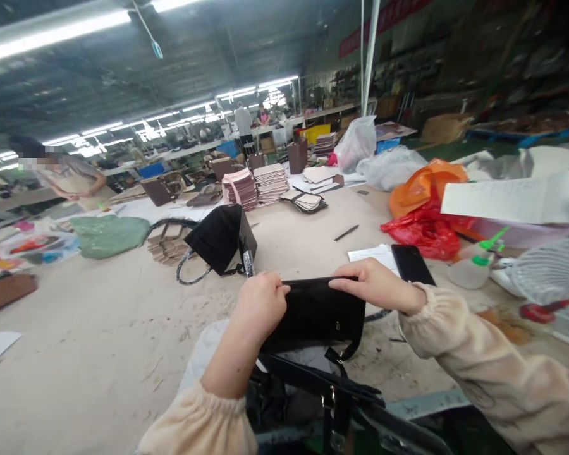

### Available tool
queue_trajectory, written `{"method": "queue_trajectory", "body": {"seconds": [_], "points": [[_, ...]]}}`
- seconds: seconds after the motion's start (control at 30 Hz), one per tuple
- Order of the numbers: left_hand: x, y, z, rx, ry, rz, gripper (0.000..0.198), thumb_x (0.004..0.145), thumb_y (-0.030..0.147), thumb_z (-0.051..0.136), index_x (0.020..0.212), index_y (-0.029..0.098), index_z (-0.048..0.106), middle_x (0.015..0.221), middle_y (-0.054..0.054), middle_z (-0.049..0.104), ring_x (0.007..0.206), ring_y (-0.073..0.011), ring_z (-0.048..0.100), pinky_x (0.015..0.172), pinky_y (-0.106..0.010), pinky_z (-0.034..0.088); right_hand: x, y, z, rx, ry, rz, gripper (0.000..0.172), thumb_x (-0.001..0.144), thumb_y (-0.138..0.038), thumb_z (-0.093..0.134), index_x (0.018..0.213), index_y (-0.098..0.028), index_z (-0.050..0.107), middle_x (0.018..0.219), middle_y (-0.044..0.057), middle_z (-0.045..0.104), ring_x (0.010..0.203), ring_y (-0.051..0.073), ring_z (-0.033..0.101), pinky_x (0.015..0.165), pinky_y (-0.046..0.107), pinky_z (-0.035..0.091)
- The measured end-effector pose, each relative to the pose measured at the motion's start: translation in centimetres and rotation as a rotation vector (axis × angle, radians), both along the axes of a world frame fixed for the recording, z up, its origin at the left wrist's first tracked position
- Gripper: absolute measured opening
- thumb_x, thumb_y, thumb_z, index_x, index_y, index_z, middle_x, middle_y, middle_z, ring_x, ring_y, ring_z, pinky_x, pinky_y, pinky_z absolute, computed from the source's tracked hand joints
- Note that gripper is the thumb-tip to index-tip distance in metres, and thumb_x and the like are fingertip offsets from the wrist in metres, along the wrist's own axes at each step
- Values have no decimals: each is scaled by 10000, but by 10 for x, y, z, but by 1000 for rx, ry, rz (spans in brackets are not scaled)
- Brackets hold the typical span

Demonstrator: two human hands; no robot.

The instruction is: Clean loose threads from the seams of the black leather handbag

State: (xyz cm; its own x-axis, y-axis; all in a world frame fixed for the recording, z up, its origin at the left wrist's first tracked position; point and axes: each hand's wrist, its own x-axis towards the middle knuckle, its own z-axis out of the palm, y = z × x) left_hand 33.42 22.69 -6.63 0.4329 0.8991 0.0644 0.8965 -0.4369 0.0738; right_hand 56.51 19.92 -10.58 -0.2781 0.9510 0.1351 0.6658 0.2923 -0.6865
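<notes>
A black handbag (pixel 322 316) stands at the near edge of the table, its far panel raised. My left hand (pixel 260 306) pinches the top edge of that panel at its left end. Farther right, my right hand (pixel 372 285) grips the same edge, thumb on the near face. Straps and metal fittings of the bag lie toward me, partly over the table's edge. Some of the bag's inside is dark and hard to make out. Beyond my left hand a second black bag (pixel 220 240) rests tilted, with a wrapped handle looping beside it.
A phone (pixel 412 264), a green-capped bottle (pixel 474 268) and a fan (pixel 554 284) are at right, near a red plastic bag (pixel 424 234). Stacked pieces (pixel 271 184) stand farther back. A green bag (pixel 109 235) lies left. A co-worker (pixel 76 174) stands at far left.
</notes>
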Motion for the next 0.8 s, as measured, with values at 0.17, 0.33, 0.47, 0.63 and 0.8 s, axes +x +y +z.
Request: {"method": "queue_trajectory", "body": {"seconds": [0.17, 0.33, 0.47, 0.63, 0.8], "points": [[-2, -3, 0, -6, -31, 9, 249, 846, 275, 457, 677, 174, 611, 764, -51, 653, 725, -170, 590, 654, -272, 402, -2, 1, -17, -53, 273, -96, 331, 788, -461, 571, 822, -152, 685, 748, 8, 644, 734, 163, 568, 697, 268, 423], [-6, -12, 0, 10, -48, 7, 257, 849, 270, 466, 651, 168, 592, 727, -40, 622, 694, -155, 560, 641, -264, 365, -13, 1, -19, -59, 418, -198, 283, 717, -425, 631, 790, -156, 678, 735, 7, 646, 719, 164, 571, 690, 273, 423], [-12, -33, -2, 18, -109, 23, 258, 841, 255, 483, 610, 165, 555, 693, -24, 585, 659, -137, 534, 622, -252, 339, -17, -2, -17, -69, 450, -203, 207, 673, -371, 670, 731, -173, 679, 682, -17, 635, 681, 150, 564, 665, 254, 418], [-20, -81, -6, -13, -203, 67, 243, 847, 242, 469, 622, 175, 529, 703, -9, 569, 668, -135, 536, 623, -252, 345, -21, -14, -20, -86, 540, -86, 184, 638, -326, 716, 727, -172, 672, 722, -14, 644, 728, 153, 569, 693, 248, 423], [-27, -118, -12, 56, -260, 164, 229, 849, 254, 465, 641, 187, 534, 743, -4, 587, 686, -137, 551, 644, -258, 366, -36, -34, -23, -74, 552, -28, 211, 654, -345, 714, 749, -167, 651, 719, -15, 624, 704, 144, 557, 659, 243, 429]]}}
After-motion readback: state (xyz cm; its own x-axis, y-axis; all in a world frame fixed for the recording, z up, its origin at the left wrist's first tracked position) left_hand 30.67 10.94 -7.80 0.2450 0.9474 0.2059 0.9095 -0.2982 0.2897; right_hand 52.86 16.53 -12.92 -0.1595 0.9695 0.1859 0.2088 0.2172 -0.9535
